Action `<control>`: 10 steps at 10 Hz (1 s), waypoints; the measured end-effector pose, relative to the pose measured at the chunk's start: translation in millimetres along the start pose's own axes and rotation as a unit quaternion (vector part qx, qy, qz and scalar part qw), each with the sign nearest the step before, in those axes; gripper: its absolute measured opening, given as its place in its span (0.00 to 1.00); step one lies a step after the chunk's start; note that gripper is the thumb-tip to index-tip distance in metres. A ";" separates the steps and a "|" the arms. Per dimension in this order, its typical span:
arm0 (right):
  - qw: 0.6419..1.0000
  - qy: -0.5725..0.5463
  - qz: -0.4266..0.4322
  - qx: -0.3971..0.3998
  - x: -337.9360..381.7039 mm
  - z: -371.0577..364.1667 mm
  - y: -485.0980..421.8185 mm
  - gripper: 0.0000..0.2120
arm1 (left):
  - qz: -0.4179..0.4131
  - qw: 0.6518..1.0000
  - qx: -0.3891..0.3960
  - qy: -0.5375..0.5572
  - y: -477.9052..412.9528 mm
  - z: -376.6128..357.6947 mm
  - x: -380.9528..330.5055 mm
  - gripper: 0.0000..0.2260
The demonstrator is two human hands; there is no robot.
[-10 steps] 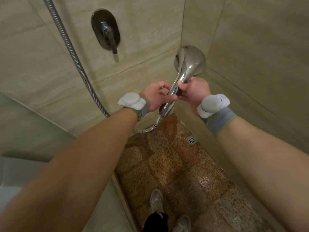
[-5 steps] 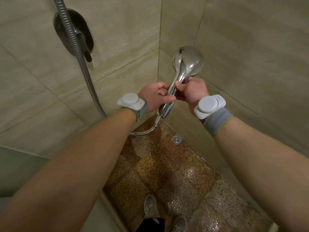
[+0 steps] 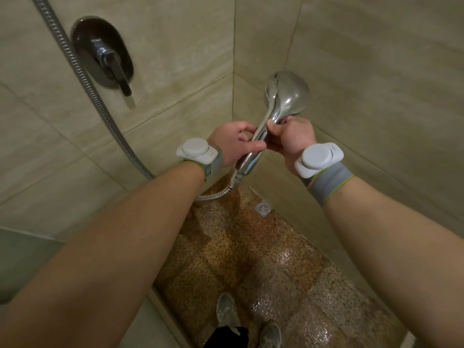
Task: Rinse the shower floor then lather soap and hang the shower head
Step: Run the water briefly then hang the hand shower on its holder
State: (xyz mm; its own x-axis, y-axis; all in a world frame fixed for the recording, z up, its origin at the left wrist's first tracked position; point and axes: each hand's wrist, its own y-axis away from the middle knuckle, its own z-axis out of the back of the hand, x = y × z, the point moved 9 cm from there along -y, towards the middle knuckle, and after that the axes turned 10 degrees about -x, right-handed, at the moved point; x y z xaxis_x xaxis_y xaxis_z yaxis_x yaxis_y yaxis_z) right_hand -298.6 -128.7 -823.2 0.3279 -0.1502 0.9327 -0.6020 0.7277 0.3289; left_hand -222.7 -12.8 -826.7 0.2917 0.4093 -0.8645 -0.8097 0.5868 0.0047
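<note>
Far left: ribbed metal hose (image 3: 82, 79) runs down the tiled wall (image 3: 175, 46), passes behind the left forearm and loops back up into the base of the handle. Just right of the hose, a dark oval mixer plate with a chrome lever (image 3: 114, 69), lever pointing down. Centre: left hand (image 3: 233, 144) closed around the lower handle, thumb lying along the chrome, fingers curled in from the far side; a white puck-shaped device (image 3: 195, 150) sits on a grey band at that wrist. Shower head (image 3: 286, 94) held in the air in front of the wall corner, tilted, round head uppermost, its chrome back toward the camera. Right hand (image 3: 291, 139) grips the neck just under the head, fingers wrapped tight, touching the left thumb; a matching white wrist device (image 3: 317, 159) sits on its grey band. Below the hands: speckled brown shower floor (image 3: 251, 259), wet and glinting toward the right, small square drain (image 3: 263, 209) near the corner. Bottom edge: two grey shoes (image 3: 227, 310) on the floor.
</note>
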 end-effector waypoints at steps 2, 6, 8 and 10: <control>1.000 0.000 -0.016 -0.027 -10.1 53.2 -2.5 0.11 | -0.008 1.000 0.022 0.002 7.4 -49.1 -22.0 0.18; 0.971 0.165 0.008 -0.172 -43.0 192.1 -3.1 0.13 | -0.024 0.986 0.163 0.024 29.8 -192.3 -63.8 0.09; 0.962 0.244 0.054 -0.108 -38.7 200.0 -6.8 0.15 | -0.034 0.981 0.184 0.042 23.2 -211.2 -75.0 0.09; 0.962 0.247 0.072 -0.096 -33.7 180.3 -14.9 0.17 | -0.023 0.981 0.186 0.048 11.0 -199.1 -62.3 0.16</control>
State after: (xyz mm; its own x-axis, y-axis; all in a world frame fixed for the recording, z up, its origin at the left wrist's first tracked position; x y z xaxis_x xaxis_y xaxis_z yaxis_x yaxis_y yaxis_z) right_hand -432.0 -255.1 -832.8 0.5858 0.2628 0.7666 -0.5375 0.8340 0.1248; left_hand -351.1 -170.9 -872.9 0.2596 0.3185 -0.9117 -0.5496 0.8250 0.1317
